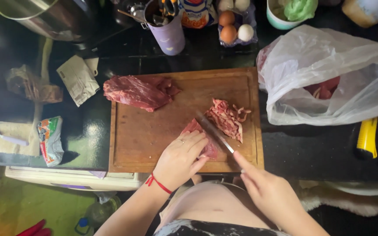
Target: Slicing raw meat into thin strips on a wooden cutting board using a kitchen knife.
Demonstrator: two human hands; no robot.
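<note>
Plainly, the right hand (270, 192) is closed around the handle of a knife (215, 133), forefinger stretched along the spine, with the blade angled across the board and its edge resting against a small piece of meat (197, 135). The left hand (181, 159) lies flat on that piece, fingers curled and pressing it down at the board's near middle. Its fingertips sit just beside the blade, so a slip on the wet meat could likely nick them; the piece might also slide if the press eases. One wooden board (154, 140) holds one large slab (136, 91) at its far left and one pile of slices (229, 119) on its right. Beyond it are one plastic bag (329, 74), four eggs (235, 19) and one purple cup (169, 32).
</note>
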